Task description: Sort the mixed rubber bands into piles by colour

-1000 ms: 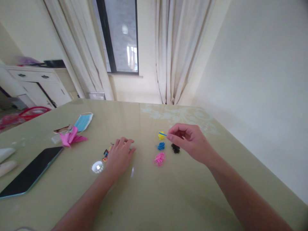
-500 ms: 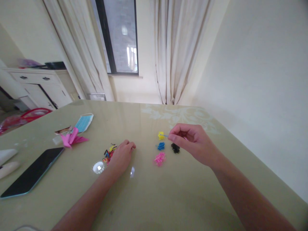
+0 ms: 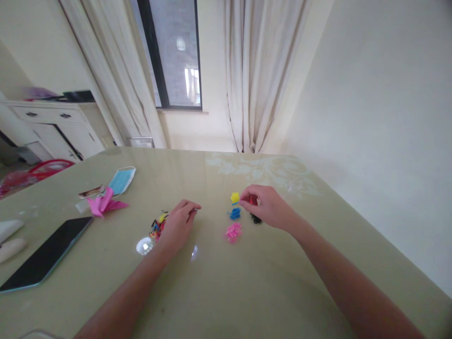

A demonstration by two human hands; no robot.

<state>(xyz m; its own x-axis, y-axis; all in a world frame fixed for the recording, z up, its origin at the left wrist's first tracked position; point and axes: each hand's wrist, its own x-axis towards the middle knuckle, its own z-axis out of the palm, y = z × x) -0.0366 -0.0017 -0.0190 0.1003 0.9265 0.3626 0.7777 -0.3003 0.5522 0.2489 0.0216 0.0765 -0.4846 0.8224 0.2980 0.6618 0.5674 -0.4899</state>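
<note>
My right hand pinches a small blue rubber band just above the pile of blue rubber bands. A yellow pile lies behind it and a pink pile in front. Black bands and red bands are partly covered by that hand. My left hand rests beside a mixed, many-coloured heap of bands and hides part of it. Its thumb and forefinger are pinched together, and a tiny bit shows at the tips that I cannot make out.
A clear, shiny round object lies near the mixed heap. Further left are a dark-screened tablet, a pink folded-paper piece and a blue face mask. The table meets a white wall on the right.
My right hand has moved left and slightly down, bringing the blue band from the yellow pile towards the blue one. The fingers of my left hand have drawn into a pinch.
</note>
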